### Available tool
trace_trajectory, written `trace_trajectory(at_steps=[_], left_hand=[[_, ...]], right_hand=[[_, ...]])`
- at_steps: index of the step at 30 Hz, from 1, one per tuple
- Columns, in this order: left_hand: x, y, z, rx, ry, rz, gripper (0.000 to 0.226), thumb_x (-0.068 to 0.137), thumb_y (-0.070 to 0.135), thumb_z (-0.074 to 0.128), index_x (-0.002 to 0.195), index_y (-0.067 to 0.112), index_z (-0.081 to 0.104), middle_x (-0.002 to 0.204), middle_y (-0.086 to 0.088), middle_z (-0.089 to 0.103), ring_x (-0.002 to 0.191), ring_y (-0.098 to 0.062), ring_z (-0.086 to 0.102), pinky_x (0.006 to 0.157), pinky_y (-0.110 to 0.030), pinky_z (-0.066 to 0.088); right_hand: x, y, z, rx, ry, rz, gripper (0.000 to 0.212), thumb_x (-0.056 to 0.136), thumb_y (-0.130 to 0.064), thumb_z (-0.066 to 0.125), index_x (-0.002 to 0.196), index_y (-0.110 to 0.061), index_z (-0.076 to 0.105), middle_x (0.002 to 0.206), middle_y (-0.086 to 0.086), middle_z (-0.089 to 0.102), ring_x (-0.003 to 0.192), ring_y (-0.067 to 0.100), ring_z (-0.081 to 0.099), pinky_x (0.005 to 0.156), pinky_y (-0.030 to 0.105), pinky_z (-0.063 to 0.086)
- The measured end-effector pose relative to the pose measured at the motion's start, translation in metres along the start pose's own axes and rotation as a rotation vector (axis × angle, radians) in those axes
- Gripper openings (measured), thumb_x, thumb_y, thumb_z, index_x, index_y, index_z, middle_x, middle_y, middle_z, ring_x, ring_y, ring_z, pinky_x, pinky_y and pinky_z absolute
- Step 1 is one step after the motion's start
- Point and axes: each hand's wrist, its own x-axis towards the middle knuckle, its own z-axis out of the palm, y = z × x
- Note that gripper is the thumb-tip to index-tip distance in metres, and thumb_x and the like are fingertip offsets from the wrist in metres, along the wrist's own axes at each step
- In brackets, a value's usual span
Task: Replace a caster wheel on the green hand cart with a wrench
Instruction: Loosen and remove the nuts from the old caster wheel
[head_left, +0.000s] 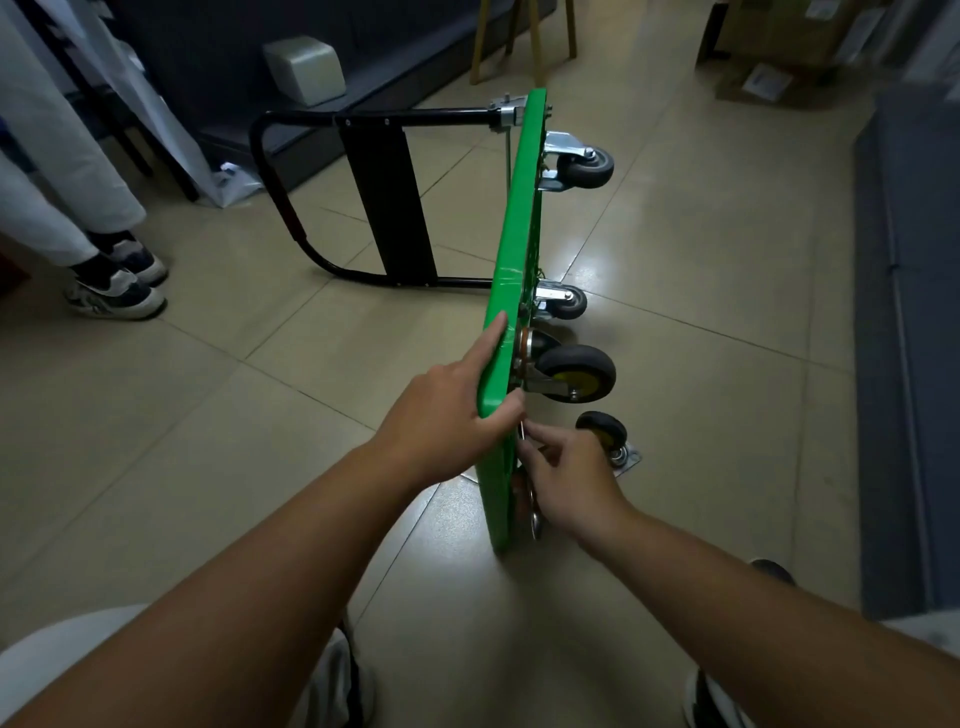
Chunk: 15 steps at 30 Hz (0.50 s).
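The green hand cart (517, 218) stands on its side edge on the tiled floor, with its black folding handle (387, 202) lying out to the left. Three casters stick out to the right of the deck; the nearest one (574, 371) has a yellow hub. A loose caster wheel (605, 434) with its mounting plate lies on the floor beside the cart. My left hand (452, 415) grips the deck's upper near corner, index finger stretched along the edge. My right hand (566, 478) pinches a thin metal wrench (530, 501) against the deck's underside; its head is hidden.
A person's legs and sneakers (117, 288) stand at the left. A pale box (304, 67) sits on a dark low platform behind the cart. Wooden stool legs (524, 41) and cardboard boxes (758, 78) are at the back. A dark panel (909, 338) lines the right side.
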Motion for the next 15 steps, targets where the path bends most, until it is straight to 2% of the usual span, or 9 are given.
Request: trace_trajectory(at_steps=[2, 4, 7, 9, 11, 13, 15], left_hand=[[0.000, 0.000, 0.001, -0.020, 0.014, 0.002, 0.080, 0.100, 0.047, 0.055, 0.161, 0.046, 0.004, 0.092, -0.001, 0.066, 0.071, -0.013, 0.064, 0.066, -0.034, 0.056], [0.001, -0.002, 0.000, -0.046, 0.013, 0.003, 0.080, 0.099, 0.047, 0.057, 0.161, 0.047, 0.007, 0.090, 0.000, 0.066, 0.068, -0.012, 0.063, 0.062, -0.031, 0.055], [0.004, -0.007, -0.002, -0.089, -0.005, 0.004, 0.081, 0.095, 0.054, 0.059, 0.160, 0.050, 0.010, 0.099, -0.003, 0.068, 0.069, -0.014, 0.066, 0.061, -0.034, 0.058], [0.004, -0.010, -0.003, -0.126, -0.028, 0.002, 0.085, 0.087, 0.061, 0.056, 0.159, 0.052, 0.012, 0.109, -0.004, 0.068, 0.074, -0.018, 0.069, 0.064, -0.039, 0.061], [0.006, -0.013, -0.004, -0.166, -0.046, 0.003, 0.087, 0.083, 0.064, 0.057, 0.158, 0.054, 0.013, 0.117, -0.006, 0.067, 0.079, -0.020, 0.072, 0.065, -0.041, 0.062], [0.007, -0.015, -0.005, -0.195, -0.064, 0.006, 0.088, 0.085, 0.060, 0.065, 0.157, 0.054, 0.015, 0.128, -0.008, 0.064, 0.086, -0.022, 0.073, 0.068, -0.040, 0.063], [0.007, -0.015, -0.007, -0.208, -0.084, 0.011, 0.087, 0.090, 0.051, 0.070, 0.158, 0.054, 0.015, 0.138, -0.009, 0.060, 0.096, -0.025, 0.072, 0.073, -0.041, 0.064]], right_hand=[[0.000, 0.021, 0.009, 0.013, 0.034, -0.106, 0.033, 0.100, -0.020, 0.058, 0.130, -0.031, 0.067, 0.089, -0.013, 0.073, 0.076, 0.000, 0.066, 0.073, 0.025, 0.055], [0.000, 0.030, 0.015, 0.004, 0.061, -0.157, 0.039, 0.102, -0.014, 0.054, 0.138, -0.027, 0.060, 0.090, -0.023, 0.062, 0.080, -0.009, 0.059, 0.078, 0.010, 0.045], [0.004, 0.035, 0.018, -0.076, 0.088, -0.209, 0.048, 0.101, -0.010, 0.053, 0.143, -0.033, 0.051, 0.084, -0.030, 0.049, 0.082, -0.018, 0.055, 0.076, 0.007, 0.042], [0.010, 0.038, 0.019, -0.101, 0.091, -0.214, 0.048, 0.100, -0.010, 0.054, 0.143, -0.032, 0.051, 0.082, -0.029, 0.050, 0.077, -0.013, 0.056, 0.077, 0.015, 0.045], [0.014, 0.041, 0.015, -0.129, 0.061, -0.214, 0.047, 0.100, -0.012, 0.056, 0.142, -0.033, 0.054, 0.092, -0.024, 0.061, 0.087, -0.003, 0.061, 0.082, 0.020, 0.049], [0.011, 0.047, 0.005, -0.212, 0.018, -0.194, 0.044, 0.099, -0.012, 0.058, 0.140, -0.029, 0.058, 0.108, -0.013, 0.066, 0.100, 0.006, 0.062, 0.084, 0.010, 0.044], [0.000, 0.051, -0.011, -0.269, -0.007, -0.134, 0.036, 0.097, -0.012, 0.061, 0.131, -0.023, 0.066, 0.107, -0.007, 0.070, 0.090, 0.008, 0.063, 0.073, 0.003, 0.040]])
